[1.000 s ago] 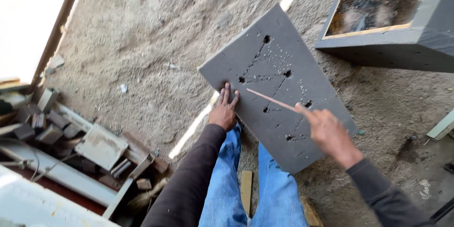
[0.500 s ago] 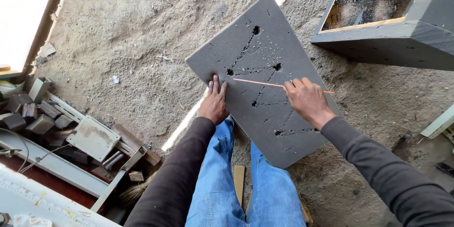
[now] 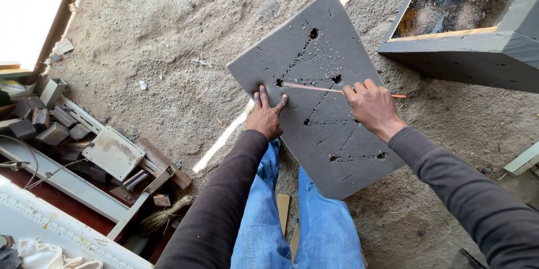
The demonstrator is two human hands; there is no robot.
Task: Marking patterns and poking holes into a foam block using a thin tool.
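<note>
You are looking down at a dark grey foam slab [image 3: 325, 134] propped at a tilt over your blue-jeaned knees [image 3: 264, 218], its far corner reaching out over the dusty concrete floor [image 3: 146, 33]. Your left hand [image 3: 266, 113] lies flat on the slab's left edge, fingers spread, gripping nothing. Your right hand [image 3: 371, 105] has its grip pinched around a thin reddish rod [image 3: 314, 88], which lies nearly level across the foam, its tip just beside your left fingertips and one of several dark burnt-looking holes [image 3: 313, 33].

The likely trouble — that tip sits very near your left fingers, so a slip leftward could jab them. The slab rests only on your legs and one flat palm; hard pressure could tip it. A grey open box [image 3: 483, 50] stands far right, and metal scraps [image 3: 84, 140] lie near left.
</note>
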